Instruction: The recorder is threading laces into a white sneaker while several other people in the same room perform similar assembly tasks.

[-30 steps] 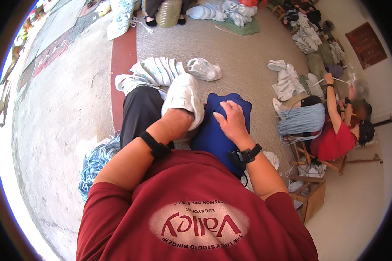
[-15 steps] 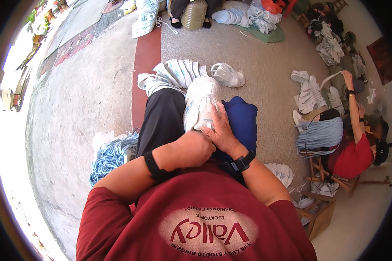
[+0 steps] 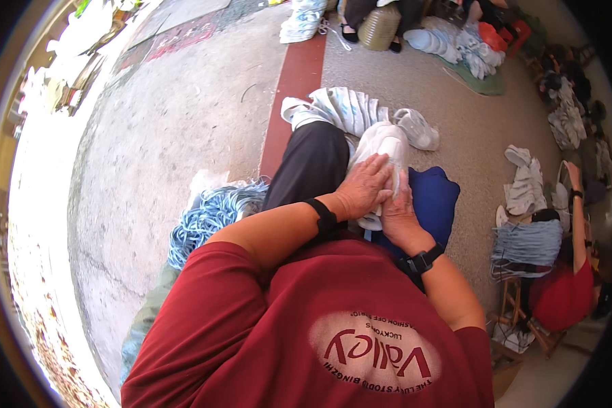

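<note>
A white sneaker point(image 3: 386, 144) lies on my lap, toe pointing away from me. My left hand point(image 3: 362, 188) lies over its upper, fingers curled on it. My right hand point(image 3: 398, 209) grips its near end from the right side. Under the shoe on my right thigh sits a dark blue cloth point(image 3: 434, 200). A wristband circles each of my wrists.
A row of white shoes point(image 3: 340, 109) lies on the floor ahead, with one loose shoe point(image 3: 418, 129) beside it. A heap of blue laces point(image 3: 207, 214) sits at my left. A person in red point(image 3: 561, 289) works at the right, beside more shoes point(image 3: 523, 187).
My head has tipped and the view shifted. My right hand came off the blue cloth and joined my left hand on the shoe; both now clasp it close together.
</note>
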A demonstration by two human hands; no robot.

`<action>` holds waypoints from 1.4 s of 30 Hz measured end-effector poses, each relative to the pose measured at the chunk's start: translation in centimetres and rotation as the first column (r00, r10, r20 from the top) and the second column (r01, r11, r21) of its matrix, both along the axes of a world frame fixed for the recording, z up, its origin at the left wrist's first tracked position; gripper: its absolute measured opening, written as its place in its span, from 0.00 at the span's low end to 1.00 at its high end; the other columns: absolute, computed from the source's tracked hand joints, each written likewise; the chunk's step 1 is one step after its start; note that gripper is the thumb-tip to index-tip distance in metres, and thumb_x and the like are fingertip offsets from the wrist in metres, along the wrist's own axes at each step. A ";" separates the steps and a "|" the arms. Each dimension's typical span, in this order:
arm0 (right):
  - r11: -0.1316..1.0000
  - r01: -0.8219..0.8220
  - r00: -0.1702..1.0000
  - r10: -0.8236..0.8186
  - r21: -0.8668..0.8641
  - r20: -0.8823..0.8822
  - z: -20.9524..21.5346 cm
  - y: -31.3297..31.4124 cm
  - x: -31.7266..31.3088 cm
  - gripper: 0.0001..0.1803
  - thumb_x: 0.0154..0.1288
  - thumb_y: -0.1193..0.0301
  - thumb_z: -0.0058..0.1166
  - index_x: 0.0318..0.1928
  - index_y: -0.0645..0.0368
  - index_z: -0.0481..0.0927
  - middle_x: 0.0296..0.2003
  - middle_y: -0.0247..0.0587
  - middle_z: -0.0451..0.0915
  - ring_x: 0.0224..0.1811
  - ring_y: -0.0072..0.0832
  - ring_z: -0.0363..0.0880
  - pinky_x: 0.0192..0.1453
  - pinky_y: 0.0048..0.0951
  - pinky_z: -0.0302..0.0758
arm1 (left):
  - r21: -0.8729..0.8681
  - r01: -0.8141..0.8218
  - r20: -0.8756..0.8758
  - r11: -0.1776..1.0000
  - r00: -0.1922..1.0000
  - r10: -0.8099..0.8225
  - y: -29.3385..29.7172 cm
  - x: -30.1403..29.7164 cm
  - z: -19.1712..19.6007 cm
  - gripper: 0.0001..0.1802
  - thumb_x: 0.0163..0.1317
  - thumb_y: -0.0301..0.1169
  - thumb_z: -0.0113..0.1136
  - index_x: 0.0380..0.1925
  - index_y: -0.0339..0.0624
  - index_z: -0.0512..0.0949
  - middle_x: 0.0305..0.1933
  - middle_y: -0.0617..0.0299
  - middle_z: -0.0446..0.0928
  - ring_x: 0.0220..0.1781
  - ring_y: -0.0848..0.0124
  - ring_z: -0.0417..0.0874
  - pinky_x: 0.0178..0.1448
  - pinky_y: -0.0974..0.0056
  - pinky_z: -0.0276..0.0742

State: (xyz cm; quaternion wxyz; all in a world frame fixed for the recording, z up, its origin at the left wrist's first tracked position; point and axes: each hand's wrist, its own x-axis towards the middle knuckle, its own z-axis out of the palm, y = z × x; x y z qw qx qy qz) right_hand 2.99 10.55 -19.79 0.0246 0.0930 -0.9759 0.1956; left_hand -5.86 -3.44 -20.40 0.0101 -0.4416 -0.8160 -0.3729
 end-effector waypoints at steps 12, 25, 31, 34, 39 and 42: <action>0.353 -0.372 0.726 0.687 -0.859 -0.032 17.8 -5.6 -3.8 0.56 0.38 0.33 0.57 0.55 0.72 0.67 0.51 0.56 0.70 0.55 0.42 0.70 0.60 0.37 0.65 | -0.111 -0.905 0.978 0.412 -0.025 0.208 -24.8 -3.8 -11.0 0.08 0.60 0.34 0.54 0.34 0.43 0.74 0.27 0.65 0.76 0.28 0.74 0.78 0.33 0.71 0.74; 0.241 0.114 -0.561 0.816 -0.964 0.138 20.3 -15.3 -5.5 0.14 0.60 0.65 0.52 0.28 0.66 0.78 0.29 0.42 0.78 0.28 0.29 0.75 0.31 0.26 0.69 | -0.413 -0.902 0.853 0.128 -0.334 0.401 -34.4 5.5 -22.2 0.04 0.57 0.29 0.54 0.31 0.43 0.75 0.25 0.65 0.76 0.22 0.75 0.76 0.25 0.72 0.72; 0.279 -0.050 0.682 0.711 -0.959 0.172 17.5 -7.7 -6.0 0.08 0.64 0.71 0.45 0.33 0.64 0.73 0.29 0.38 0.78 0.25 0.21 0.74 0.30 0.21 0.71 | -0.276 -0.956 0.860 0.096 -0.200 0.470 -33.7 1.9 -23.1 0.03 0.56 0.25 0.54 0.29 0.38 0.75 0.22 0.63 0.75 0.20 0.77 0.74 0.22 0.74 0.69; 0.768 0.015 0.988 0.088 -0.640 0.129 14.6 -2.4 -7.3 0.07 0.59 0.80 0.48 0.38 0.64 0.72 0.38 0.45 0.74 0.41 0.26 0.72 0.48 0.24 0.68 | -0.307 -0.951 0.731 0.036 -0.212 0.649 -36.1 3.2 -25.0 0.06 0.51 0.25 0.55 0.29 0.37 0.77 0.24 0.61 0.77 0.22 0.74 0.76 0.27 0.70 0.72; 0.925 0.341 0.925 -0.362 0.166 0.119 3.1 7.9 0.7 0.29 0.64 0.65 0.47 0.61 0.67 0.57 0.60 0.54 0.61 0.62 0.45 0.59 0.66 0.38 0.53 | -0.486 -0.872 0.435 -0.054 -0.295 0.851 -35.7 2.3 -24.5 0.14 0.47 0.28 0.59 0.37 0.44 0.80 0.31 0.58 0.80 0.32 0.67 0.80 0.40 0.64 0.75; 0.905 0.417 0.890 -0.425 0.081 0.165 1.6 7.7 1.7 0.34 0.67 0.58 0.42 0.66 0.65 0.50 0.65 0.57 0.53 0.68 0.47 0.50 0.70 0.38 0.46 | -0.578 -0.815 0.360 0.043 -0.208 0.909 -34.8 1.5 -23.5 0.15 0.46 0.29 0.60 0.38 0.47 0.80 0.33 0.57 0.80 0.35 0.63 0.80 0.42 0.61 0.75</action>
